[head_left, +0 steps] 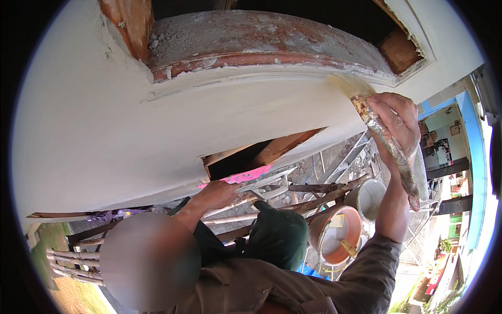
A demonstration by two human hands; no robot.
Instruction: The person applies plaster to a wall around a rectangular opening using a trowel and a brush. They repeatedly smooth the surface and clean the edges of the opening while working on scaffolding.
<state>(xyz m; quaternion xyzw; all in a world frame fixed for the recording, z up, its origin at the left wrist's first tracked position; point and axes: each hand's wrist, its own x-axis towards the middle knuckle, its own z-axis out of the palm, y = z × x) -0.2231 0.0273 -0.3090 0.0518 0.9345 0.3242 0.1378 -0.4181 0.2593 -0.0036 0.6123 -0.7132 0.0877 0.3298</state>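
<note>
My right hand (400, 123) is closed around the worn, paint-crusted handle of a paintbrush (374, 118). The brush's pale bristles (351, 83) touch the white plastered wall (235, 112), just below the right end of a window opening's sill (266, 39). Grey dust and red-brown patches cover that sill. Lower down, my left hand (215, 194) is at the edge of a smaller opening (238, 159), beside a bright pink piece of material (248, 174). Its fingers look curled, but what they grip is hidden.
Below to the right stand an orange-rimmed bucket (337, 235) with a yellow-handled tool in it and a pale bucket (371, 199). Wooden poles (329, 199) run beside them, near metal bars (345, 162). A wooden frame piece (128, 26) borders the window opening.
</note>
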